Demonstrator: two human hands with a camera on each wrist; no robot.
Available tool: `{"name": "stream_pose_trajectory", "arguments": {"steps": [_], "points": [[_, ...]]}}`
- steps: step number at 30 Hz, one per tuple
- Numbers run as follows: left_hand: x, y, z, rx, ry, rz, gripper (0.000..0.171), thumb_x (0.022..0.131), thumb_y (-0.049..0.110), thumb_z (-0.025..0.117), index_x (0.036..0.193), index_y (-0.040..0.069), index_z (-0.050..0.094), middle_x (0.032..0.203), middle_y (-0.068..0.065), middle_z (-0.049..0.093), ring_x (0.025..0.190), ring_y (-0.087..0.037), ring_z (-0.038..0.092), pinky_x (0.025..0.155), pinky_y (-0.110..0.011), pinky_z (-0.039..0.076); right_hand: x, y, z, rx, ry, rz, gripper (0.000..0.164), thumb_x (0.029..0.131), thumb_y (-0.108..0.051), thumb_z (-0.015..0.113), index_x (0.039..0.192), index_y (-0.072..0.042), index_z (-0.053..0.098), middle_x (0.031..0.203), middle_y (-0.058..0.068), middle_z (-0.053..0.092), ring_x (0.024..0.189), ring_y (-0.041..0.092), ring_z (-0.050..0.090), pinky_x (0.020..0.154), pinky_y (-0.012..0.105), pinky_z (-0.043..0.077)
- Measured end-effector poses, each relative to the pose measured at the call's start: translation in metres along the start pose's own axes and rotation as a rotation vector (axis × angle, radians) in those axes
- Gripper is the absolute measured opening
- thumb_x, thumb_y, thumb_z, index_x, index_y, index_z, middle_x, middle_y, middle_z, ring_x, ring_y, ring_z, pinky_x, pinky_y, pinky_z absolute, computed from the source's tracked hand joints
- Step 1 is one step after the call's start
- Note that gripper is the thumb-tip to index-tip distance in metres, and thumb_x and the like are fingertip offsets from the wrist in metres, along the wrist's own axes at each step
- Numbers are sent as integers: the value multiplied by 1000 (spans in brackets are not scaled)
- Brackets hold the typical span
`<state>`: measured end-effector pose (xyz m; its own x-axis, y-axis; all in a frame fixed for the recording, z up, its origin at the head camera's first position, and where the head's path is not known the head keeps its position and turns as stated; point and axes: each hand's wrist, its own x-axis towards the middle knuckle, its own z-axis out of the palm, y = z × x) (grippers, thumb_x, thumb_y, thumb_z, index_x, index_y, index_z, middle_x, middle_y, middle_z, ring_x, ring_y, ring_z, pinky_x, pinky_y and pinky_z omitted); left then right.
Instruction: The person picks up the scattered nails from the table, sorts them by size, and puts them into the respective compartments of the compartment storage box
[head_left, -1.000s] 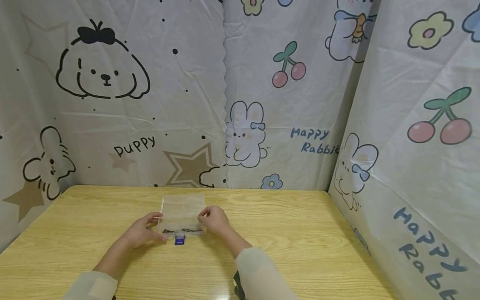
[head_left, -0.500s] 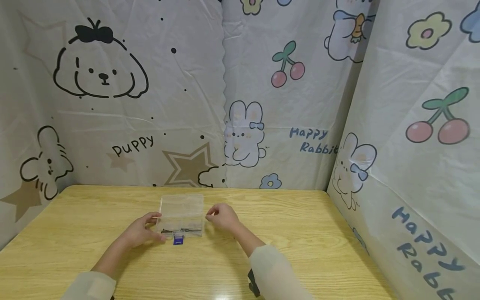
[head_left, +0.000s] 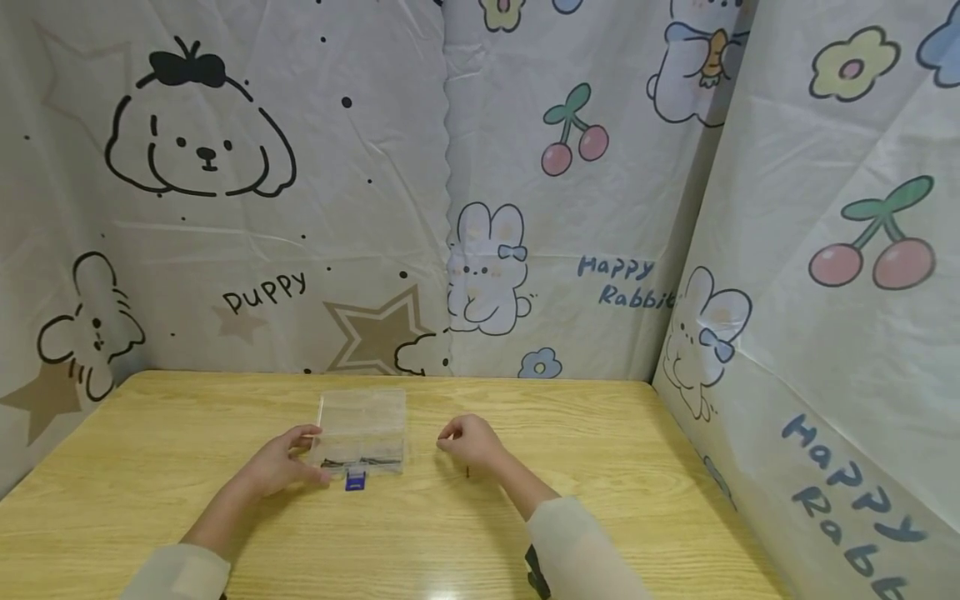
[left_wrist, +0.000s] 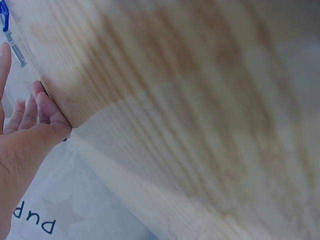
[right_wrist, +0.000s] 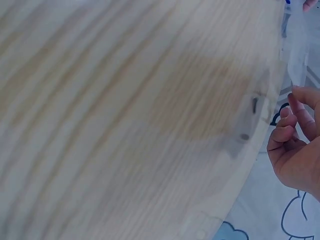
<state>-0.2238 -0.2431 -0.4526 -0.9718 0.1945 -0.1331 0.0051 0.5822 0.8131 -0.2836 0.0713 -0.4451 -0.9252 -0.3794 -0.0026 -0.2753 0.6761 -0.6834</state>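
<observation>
A clear plastic box (head_left: 378,450) stands on the table with its lid (head_left: 362,412) raised toward the back. Several dark thin pieces (head_left: 381,461) lie along its front; their kind is too small to tell. A blue latch (head_left: 355,481) hangs at the front. My left hand (head_left: 281,462) grips the box's left side, thumb in front and fingers behind. My right hand (head_left: 471,442) is apart from the box, to its right, above the table. Its thumb and index finger meet at the tips in the right wrist view, pinching what looks like a tiny dark object (right_wrist: 290,93).
A small reddish thing (head_left: 468,472) shows just below the right hand. The wood-grain table (head_left: 375,542) ends at a printed cloth (head_left: 375,208) behind and another cloth panel (head_left: 847,358) at the right. Two dark marks (right_wrist: 255,105) show near the table's edge.
My right hand has moved right, away from the box's right side, with its fingertips kept together. The left hand and the open box have stayed in place.
</observation>
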Motion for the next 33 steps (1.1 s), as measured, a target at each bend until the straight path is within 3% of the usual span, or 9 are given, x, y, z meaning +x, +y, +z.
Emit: {"name": "stream_pose_trajectory", "arguments": {"steps": [22,28,33], "points": [[-1,1,1,-4,0,0,93,73,31,80,141,-5,28,140,-39,30,128,-59,27,99,-61,37,-35,33,-23,-46,-23,-53,11,87,-17,64,86,-8,70,76,-1,58,66,10,46,56,22,39],[0,1,1,-15,5,-9,93,72,29,81,141,-4,28,140,-37,32,129,-58,27,100,-61,36,-43,40,-18,-72,-3,-50,10,84,-20,68,83,-10,71,77,-3,57,68,8,45,58,20,38],[1,0,2,-14,13,-14,92,72,28,81,140,-4,29,139,-37,33,125,-55,37,99,-61,37,-47,43,-11,-41,19,-14,15,81,-26,72,82,-12,70,81,-2,57,69,9,46,59,21,40]]}}
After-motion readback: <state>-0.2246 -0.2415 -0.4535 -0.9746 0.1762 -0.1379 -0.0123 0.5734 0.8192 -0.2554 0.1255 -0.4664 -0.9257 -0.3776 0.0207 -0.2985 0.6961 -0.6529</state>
